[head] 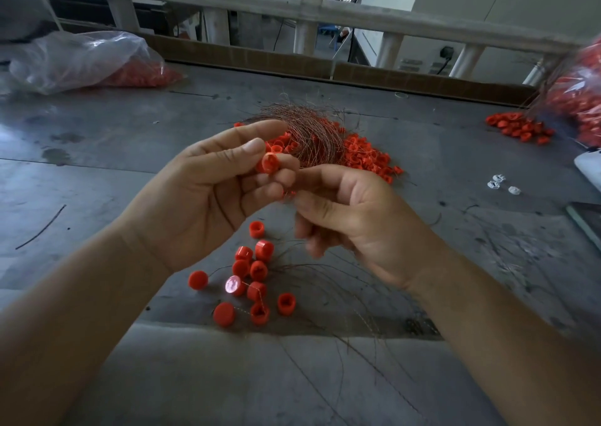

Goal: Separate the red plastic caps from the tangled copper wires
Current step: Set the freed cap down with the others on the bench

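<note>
The left hand (211, 191) is raised palm-up, thumb and curled fingers pinching 1 red cap (270, 162); the right hand (357, 217), just beside it and partly blurred, has its fingers curled, thumb and forefinger nipped on fine strands (290, 194) between the 2 hands. Just behind the fingertips, mid-table, a tangle of copper wires (309, 133) sits on a pile of caps (367, 155). Under the hands, towards the near edge, loose caps (253, 279) lie in a cluster on the grey table (130, 165), with thin stray wire (357, 311) fanning out to their right. At the far left corner lies a clear bag (87, 61) with red caps inside; at the right edge a second bag (579, 94) spills caps (520, 128) onto the table; nearer along that edge lie 3 small white bits (500, 183). A dark wire scrap (42, 227) lies by the left edge.
</note>
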### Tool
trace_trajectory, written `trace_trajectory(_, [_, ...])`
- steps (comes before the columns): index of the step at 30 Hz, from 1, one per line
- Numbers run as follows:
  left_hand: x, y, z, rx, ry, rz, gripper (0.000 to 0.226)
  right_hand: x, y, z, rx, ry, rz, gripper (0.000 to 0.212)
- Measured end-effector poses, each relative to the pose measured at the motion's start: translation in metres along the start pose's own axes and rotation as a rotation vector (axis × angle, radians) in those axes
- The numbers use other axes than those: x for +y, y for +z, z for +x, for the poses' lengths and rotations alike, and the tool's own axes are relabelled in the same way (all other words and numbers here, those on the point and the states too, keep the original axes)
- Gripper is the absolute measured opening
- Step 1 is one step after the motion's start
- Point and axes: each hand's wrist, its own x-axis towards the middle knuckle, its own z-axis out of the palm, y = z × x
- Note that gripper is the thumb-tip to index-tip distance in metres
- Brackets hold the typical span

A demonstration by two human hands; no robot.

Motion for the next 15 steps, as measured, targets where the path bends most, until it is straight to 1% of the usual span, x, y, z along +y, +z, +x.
trace_trajectory(2, [0.000,-0.002,0.000,0.005,0.011,0.007,0.030,-0.002,-0.003,0.000,0.055,-0.004,-0.041,0.025])
trace_trajectory(3, [0.000,-0.003,-0.001,0.022,0.021,0.051,0.027,-0.004,-0.005,0.000,0.079,-0.005,-0.071,0.024])
trace_trajectory(6, [-0.001,-0.003,-0.001,0.120,0.030,0.308,0.009,-0.006,-0.017,-0.001,0.145,-0.018,-0.219,0.014])
trace_trajectory(8, [-0.003,-0.003,-0.001,0.184,0.009,0.473,0.006,-0.006,-0.024,-0.001,0.161,-0.037,-0.428,0.006])
trace_trajectory(9, [-0.004,-0.003,-0.002,0.220,0.012,0.580,0.007,-0.005,-0.027,-0.001,0.162,-0.043,-0.549,0.006])
trace_trajectory(11, [-0.008,-0.006,-0.003,0.271,0.068,0.904,0.013,-0.001,-0.032,0.000,0.157,-0.027,-0.735,0.009])
trace_trajectory(13, [-0.013,-0.007,-0.003,0.232,0.091,1.202,0.015,0.002,-0.035,0.000,0.131,0.008,-0.839,0.012])
trace_trajectory(15, [-0.017,-0.007,-0.003,0.172,0.059,1.327,0.016,0.005,-0.036,0.001,0.089,0.046,-0.887,0.013])
